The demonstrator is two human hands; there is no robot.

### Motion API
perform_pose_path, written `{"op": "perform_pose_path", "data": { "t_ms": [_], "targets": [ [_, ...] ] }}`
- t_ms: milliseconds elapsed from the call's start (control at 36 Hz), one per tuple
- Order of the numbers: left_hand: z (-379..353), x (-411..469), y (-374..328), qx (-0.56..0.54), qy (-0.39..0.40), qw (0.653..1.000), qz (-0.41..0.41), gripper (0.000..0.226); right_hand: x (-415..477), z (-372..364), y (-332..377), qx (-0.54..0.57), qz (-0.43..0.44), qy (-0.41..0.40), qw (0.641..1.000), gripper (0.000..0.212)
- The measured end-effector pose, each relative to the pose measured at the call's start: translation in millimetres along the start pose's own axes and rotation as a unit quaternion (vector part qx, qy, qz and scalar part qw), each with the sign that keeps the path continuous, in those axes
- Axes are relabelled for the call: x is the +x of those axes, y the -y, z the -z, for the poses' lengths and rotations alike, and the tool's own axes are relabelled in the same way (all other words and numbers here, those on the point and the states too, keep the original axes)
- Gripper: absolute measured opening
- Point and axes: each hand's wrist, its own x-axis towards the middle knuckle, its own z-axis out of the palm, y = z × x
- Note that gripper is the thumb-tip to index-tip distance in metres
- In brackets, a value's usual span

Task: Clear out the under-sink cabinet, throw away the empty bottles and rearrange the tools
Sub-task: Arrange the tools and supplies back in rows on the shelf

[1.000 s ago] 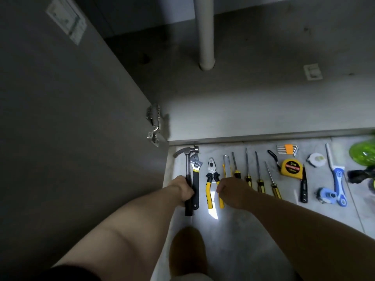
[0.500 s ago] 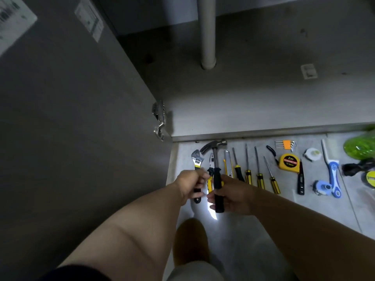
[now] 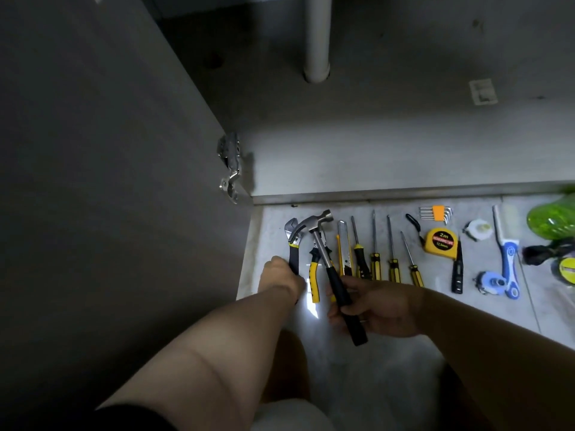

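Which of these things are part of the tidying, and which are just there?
In the job: hammer, in the right hand; wrench, in the left hand; pliers, screwdrivers, tape measure on the floor.
Just there: pipe, door hinge, sticker.

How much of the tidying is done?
Mostly done: screwdrivers and tape measure lie in a row on the floor. In hand: the right hand holds the hammer above the pliers, the left hand grips the wrench. Left: setting both down, and binning the green bottle at the right.

Hammer (image 3: 322, 241): shiny metal head, matt blk grip. Floor tiles (image 3: 389, 384) glossy. Cabinet door (image 3: 93, 150) matt.
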Motion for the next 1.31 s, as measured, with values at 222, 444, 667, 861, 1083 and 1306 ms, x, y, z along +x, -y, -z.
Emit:
{"op": "perform_pose_path", "data": {
  "t_ms": [222,444,667,861,1083,1306],
  "targets": [
    [28,-7,-14,0.022,0.076,0.995,0.059,0.035,-27,8,30,-0.067,-0.027,0.067,0.995,0.036],
    [103,-56,-31,-0.117,0.293,0.936,0.156,0.021,-85,-16,77,-0.173,-0.014,0.062,0.983,0.043],
    [158,-126,-71,-0.187,0.351,0.917,-0.008,0.021,-166,-47,112,-0.160,0.091,-0.052,0.982,0.039],
    [168,-177,-112,-0.420,0.360,0.820,-0.149,0.017,-199,-74,122,-0.153,0.183,-0.213,0.948,0.015],
    [155,-198,-137,-0.436,0.332,0.810,-0.209,0.014,-195,-90,122,-0.114,0.236,-0.218,0.940,0.029],
    [146,-195,-147,-0.490,0.323,0.786,-0.196,0.014,-176,-106,127,0.043,0.229,-0.145,0.962,0.029]
  ]
}}
